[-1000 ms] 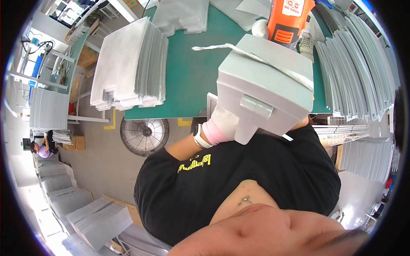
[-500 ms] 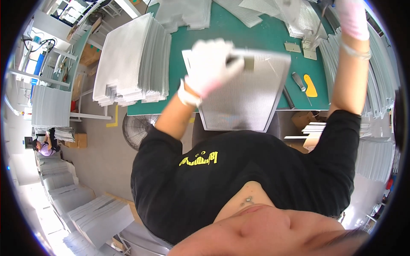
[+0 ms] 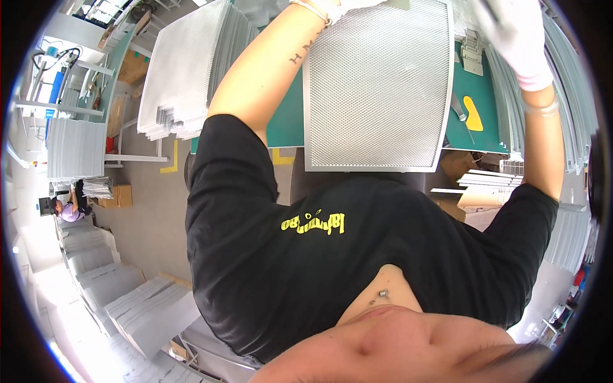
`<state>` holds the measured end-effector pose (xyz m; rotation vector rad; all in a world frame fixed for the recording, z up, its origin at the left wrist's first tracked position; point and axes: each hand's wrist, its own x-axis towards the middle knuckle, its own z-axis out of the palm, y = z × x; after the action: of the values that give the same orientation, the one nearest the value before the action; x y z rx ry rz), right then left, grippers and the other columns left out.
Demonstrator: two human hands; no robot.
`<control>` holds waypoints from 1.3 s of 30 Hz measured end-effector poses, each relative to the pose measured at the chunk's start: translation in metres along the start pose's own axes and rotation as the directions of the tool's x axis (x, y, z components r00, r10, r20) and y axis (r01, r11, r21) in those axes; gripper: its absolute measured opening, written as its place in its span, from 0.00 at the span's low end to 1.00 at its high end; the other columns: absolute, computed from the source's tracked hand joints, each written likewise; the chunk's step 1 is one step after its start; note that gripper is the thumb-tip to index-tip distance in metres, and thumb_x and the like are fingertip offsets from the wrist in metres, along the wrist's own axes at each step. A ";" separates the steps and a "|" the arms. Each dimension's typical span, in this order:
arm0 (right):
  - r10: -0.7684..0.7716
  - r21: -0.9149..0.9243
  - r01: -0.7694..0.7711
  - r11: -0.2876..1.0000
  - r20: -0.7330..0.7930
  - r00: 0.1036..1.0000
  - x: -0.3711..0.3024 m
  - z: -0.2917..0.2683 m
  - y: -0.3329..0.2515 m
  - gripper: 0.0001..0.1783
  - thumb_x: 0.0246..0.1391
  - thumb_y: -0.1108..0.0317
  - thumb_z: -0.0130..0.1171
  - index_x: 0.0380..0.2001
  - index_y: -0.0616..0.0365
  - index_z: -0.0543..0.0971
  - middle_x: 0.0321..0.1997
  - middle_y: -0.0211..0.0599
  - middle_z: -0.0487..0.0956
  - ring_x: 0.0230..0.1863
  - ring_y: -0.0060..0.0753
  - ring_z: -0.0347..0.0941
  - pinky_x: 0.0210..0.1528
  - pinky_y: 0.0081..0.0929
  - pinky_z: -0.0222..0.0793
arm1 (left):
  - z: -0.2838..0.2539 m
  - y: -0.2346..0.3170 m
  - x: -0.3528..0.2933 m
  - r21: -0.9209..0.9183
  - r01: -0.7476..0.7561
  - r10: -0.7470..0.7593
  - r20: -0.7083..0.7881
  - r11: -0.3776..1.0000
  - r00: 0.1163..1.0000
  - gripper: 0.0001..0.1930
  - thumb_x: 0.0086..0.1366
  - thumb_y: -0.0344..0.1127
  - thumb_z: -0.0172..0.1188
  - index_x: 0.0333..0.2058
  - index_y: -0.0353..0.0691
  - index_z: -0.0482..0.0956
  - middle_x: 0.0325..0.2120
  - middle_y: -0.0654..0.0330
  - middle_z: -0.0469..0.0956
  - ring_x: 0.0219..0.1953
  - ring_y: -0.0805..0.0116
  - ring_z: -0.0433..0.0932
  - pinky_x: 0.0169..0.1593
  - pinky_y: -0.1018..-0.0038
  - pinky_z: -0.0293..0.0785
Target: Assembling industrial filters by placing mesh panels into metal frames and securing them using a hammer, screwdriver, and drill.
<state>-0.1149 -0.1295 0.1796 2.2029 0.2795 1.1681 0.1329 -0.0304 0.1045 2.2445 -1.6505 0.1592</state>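
A metal-framed panel of silvery mesh fills the middle, its near edge past the table edge and close to my body. My left hand, in a white glove, is at the panel's far edge, mostly cut off by the top of the picture. Beside its thumb shows a small grey-green flat piece. My right hand, also gloved, is raised beyond the panel's right side and blurred. Its fingers are closed round something dark that I cannot make out. Under it lies a pale metal bracket.
On the green table, a yellow scraper and a grey-handled tool lie right of the panel. Tall stacks of mesh sheets stand left, and more panels right. A person is far off at left.
The mesh panel has come up flatter to view and covers more of the table. My left hand has moved farther away along it; my right hand has come down a little.
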 end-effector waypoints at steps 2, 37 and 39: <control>-0.032 0.121 0.021 0.992 0.089 0.996 0.000 0.004 -0.014 0.20 0.45 0.75 0.65 0.45 0.62 0.80 0.45 0.43 0.80 0.50 0.49 0.76 0.53 0.41 0.70 | -0.001 0.003 0.000 0.057 0.009 -0.012 0.054 0.998 0.998 0.28 0.63 0.59 0.54 0.39 0.36 0.86 0.40 0.44 0.84 0.47 0.47 0.82 0.53 0.59 0.76; 0.968 0.566 -0.786 -0.249 0.135 -0.210 -0.350 -0.178 0.261 0.22 0.65 0.63 0.59 0.59 0.61 0.76 0.42 0.34 0.82 0.41 0.22 0.78 0.45 0.18 0.74 | -0.037 -0.126 -0.337 0.148 0.858 -0.798 -0.317 0.492 0.513 0.37 0.70 0.59 0.52 0.59 0.24 0.71 0.54 0.33 0.75 0.56 0.39 0.76 0.62 0.57 0.70; 0.935 0.468 -0.809 -0.355 0.175 -0.309 -0.385 -0.156 0.266 0.26 0.63 0.54 0.60 0.57 0.60 0.79 0.40 0.40 0.84 0.40 0.32 0.80 0.48 0.25 0.75 | -0.050 -0.101 -0.324 0.245 0.842 -0.784 -0.311 0.480 0.537 0.38 0.68 0.60 0.54 0.58 0.25 0.71 0.54 0.33 0.75 0.55 0.39 0.76 0.61 0.56 0.70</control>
<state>-0.4923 -0.4464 0.1481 2.2836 -1.9637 2.4902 0.1316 0.3058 0.0351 2.9498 -0.2970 0.4078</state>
